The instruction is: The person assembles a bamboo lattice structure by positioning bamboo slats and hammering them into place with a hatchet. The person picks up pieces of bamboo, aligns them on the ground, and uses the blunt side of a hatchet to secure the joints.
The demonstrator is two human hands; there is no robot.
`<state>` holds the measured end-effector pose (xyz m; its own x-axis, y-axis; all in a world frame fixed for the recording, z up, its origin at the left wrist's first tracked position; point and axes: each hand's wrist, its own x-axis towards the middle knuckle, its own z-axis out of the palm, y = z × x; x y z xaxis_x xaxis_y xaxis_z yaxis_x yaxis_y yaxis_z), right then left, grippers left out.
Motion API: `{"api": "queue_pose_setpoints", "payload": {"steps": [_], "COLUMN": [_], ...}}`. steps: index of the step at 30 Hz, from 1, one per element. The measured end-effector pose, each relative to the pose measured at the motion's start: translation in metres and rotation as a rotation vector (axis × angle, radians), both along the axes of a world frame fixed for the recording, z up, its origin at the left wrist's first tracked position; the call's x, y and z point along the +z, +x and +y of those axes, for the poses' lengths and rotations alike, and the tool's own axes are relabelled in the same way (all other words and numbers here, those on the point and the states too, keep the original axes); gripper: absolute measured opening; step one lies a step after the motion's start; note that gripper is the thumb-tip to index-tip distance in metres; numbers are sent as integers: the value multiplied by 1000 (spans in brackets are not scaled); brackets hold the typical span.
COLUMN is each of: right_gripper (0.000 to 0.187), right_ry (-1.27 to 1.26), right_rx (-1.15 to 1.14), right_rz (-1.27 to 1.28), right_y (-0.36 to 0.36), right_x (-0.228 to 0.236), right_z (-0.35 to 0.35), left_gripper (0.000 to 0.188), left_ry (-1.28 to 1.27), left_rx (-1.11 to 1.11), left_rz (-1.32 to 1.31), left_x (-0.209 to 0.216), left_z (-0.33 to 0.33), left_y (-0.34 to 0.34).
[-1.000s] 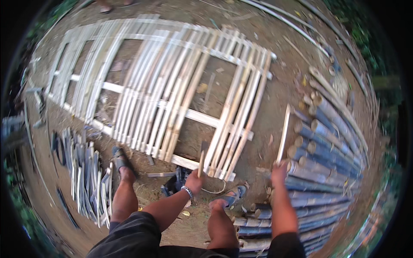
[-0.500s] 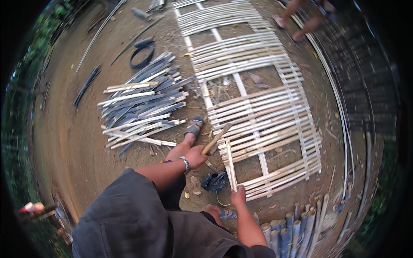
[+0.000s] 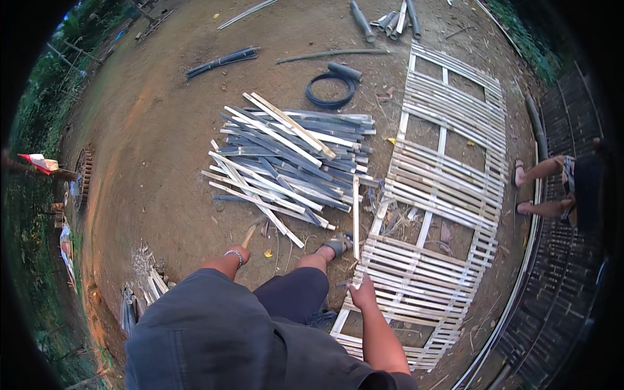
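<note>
My left hand (image 3: 244, 251), with a bracelet at the wrist, is closed on the wooden handle of a hammer (image 3: 249, 236), held low over the dirt at the left. The hammer's head is hard to make out. My right hand (image 3: 363, 294) hovers by the left edge of a bamboo slat frame (image 3: 416, 276), thumb and fingers apart, with nothing visible in it. Just beyond its fingertips, a pale bamboo slat (image 3: 355, 218) points away from me, apart from the hand. Left of that slat lies a heap of dark and pale bamboo slats (image 3: 292, 159).
Beyond the heap are a black coil (image 3: 330, 90), a long pole (image 3: 331, 54) and several bamboo tubes (image 3: 361, 23). At right, another person's legs (image 3: 543, 172) stand beside a dark woven wall (image 3: 552, 279). My sandalled foot (image 3: 338, 245) is between heap and frame.
My view has swung left. The left hand has carried the hammer away from the frame to the left. My right hand has let go of the pale slat, which is now farther out.
</note>
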<state>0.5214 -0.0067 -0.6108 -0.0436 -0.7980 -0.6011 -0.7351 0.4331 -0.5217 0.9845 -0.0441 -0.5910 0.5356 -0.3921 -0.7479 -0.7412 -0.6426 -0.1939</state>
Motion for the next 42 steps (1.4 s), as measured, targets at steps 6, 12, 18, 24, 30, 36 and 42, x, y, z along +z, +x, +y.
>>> {"api": "queue_pose_setpoints", "payload": {"steps": [6, 12, 18, 24, 30, 36, 42], "right_gripper": [38, 16, 26, 68, 71, 54, 43], "right_ry": [185, 387, 91, -376, -772, -489, -75], "right_rx": [172, -26, -431, -431, -431, -749, -944], "right_rz": [53, 81, -178, -283, 162, -76, -126], "right_y": [-50, -107, -53, 91, 98, 87, 46], "right_x": [61, 92, 107, 245, 278, 287, 146], "right_z": [38, 102, 168, 213, 254, 296, 339], "left_gripper": [45, 40, 39, 45, 61, 84, 76], "left_ry": [184, -57, -394, -648, -409, -39, -55], "left_rx": [-174, -397, -458, -232, -558, -1396, -1376], "left_rz": [89, 359, 724, 1361, 1744, 1561, 912], "left_x": [10, 24, 93, 167, 236, 259, 143], "left_z": [-14, -44, -19, 92, 179, 158, 82], "left_y": [15, -58, -142, -246, -294, -268, -178]}}
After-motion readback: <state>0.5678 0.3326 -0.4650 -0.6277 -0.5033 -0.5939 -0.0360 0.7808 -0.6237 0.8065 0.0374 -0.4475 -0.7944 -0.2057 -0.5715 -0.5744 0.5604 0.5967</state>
